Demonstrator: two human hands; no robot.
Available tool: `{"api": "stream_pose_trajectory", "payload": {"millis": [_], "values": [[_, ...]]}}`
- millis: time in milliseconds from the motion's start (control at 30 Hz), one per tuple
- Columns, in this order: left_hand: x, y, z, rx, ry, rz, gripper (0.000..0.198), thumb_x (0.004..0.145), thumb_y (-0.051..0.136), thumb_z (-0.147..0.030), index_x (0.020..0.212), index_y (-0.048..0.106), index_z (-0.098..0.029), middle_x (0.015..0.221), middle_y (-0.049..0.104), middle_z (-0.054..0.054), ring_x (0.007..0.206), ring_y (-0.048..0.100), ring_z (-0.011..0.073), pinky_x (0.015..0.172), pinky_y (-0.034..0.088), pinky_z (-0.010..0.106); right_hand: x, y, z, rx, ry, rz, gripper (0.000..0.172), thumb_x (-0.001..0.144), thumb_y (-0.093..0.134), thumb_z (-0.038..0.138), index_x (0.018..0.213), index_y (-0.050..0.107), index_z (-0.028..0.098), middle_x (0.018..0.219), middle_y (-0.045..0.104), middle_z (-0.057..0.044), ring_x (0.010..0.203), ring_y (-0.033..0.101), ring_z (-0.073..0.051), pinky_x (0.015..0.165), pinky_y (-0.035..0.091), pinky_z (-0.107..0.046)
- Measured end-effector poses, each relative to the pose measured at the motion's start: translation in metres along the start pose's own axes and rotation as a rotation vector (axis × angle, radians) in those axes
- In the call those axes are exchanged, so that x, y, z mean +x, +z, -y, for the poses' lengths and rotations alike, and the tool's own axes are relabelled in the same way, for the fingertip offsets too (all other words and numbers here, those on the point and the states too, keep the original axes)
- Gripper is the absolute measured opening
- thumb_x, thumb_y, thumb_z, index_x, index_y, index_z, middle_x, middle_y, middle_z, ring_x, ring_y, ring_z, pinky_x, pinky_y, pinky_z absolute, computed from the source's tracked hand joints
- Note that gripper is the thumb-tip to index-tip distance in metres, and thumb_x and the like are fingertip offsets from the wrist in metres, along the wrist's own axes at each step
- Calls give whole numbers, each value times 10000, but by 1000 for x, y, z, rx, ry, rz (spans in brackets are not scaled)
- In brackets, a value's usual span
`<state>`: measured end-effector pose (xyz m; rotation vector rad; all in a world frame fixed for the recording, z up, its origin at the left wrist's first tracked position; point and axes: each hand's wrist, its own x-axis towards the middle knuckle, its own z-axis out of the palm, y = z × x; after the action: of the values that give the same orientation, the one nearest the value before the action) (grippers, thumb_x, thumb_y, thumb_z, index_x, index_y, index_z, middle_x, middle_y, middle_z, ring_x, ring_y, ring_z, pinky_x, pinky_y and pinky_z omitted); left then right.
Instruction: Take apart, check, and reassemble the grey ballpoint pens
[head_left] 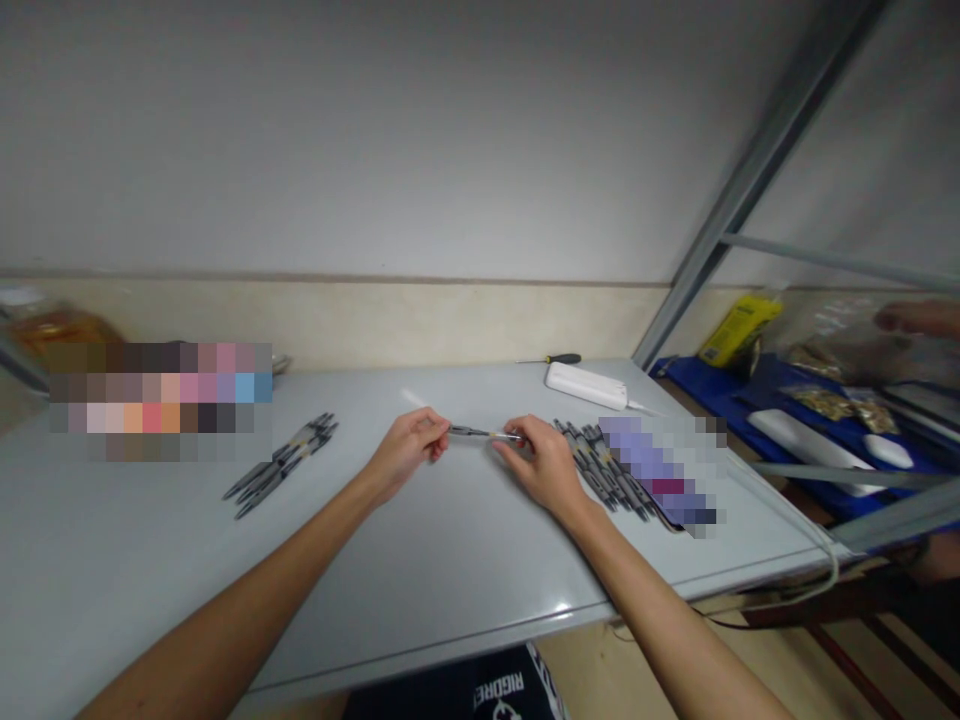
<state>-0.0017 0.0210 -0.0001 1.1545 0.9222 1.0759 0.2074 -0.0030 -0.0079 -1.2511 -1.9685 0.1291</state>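
Observation:
Between both hands a grey pen (471, 432) lies roughly level above the table. My left hand (409, 448) pinches its left end between thumb and fingers. At the other end, where a thin, shiny section shows, my right hand (544, 462) closes thumb and fingertips round it. Whether that thin section is a refill or part of the barrel is too small to tell. Left of my left hand lies a small bundle of grey pens (289, 465). Close beside my right hand, a row of more grey pens (611, 475) rests side by side.
The pale table (420, 580) meets a wall behind. A white power strip (586, 386) with a cable and a screwdriver (562, 358) lie at the back right. Blurred-out items sit left and right. Beyond a metal frame (697, 225), another person's hand (919, 318) is over a blue surface.

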Motion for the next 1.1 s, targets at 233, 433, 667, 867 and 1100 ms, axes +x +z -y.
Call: {"api": "stream_pose_trajectory", "payload": {"millis": [233,433,667,867,1100], "values": [[-2,-1,-1,101,60,16,274,688,670,-385,690,529,-150,523,554,-19,504,471,89,530,345,230,-2,-1,3,20,-22,139,301,874,471,383,768,651,165,562,581,-14,491,476,-113,534,322,-223],[-1,-5,1,281,182,40,212,723,627,-351,745,535,-161,613,613,3,597,536,116,594,382,238,2,-6,7,158,90,244,357,872,442,387,691,643,154,449,433,36,428,373,-93,473,255,-221],[-3,-6,0,375,294,55,187,772,582,-339,768,537,-158,666,626,25,670,567,139,657,409,257,3,-9,7,333,201,301,418,853,433,458,591,539,151,494,312,54,462,284,-77,443,197,-212],[-6,-4,-2,445,326,45,125,792,556,-280,770,550,-157,682,633,30,684,581,145,660,405,252,5,-12,4,491,262,375,438,829,443,515,573,484,162,492,288,60,455,248,-71,430,166,-218],[-14,2,-9,631,434,-23,127,800,531,-239,720,606,-175,702,653,31,682,573,158,638,398,255,6,-14,3,693,387,423,439,788,494,555,563,462,179,411,219,91,391,186,-62,414,117,-227]]}}
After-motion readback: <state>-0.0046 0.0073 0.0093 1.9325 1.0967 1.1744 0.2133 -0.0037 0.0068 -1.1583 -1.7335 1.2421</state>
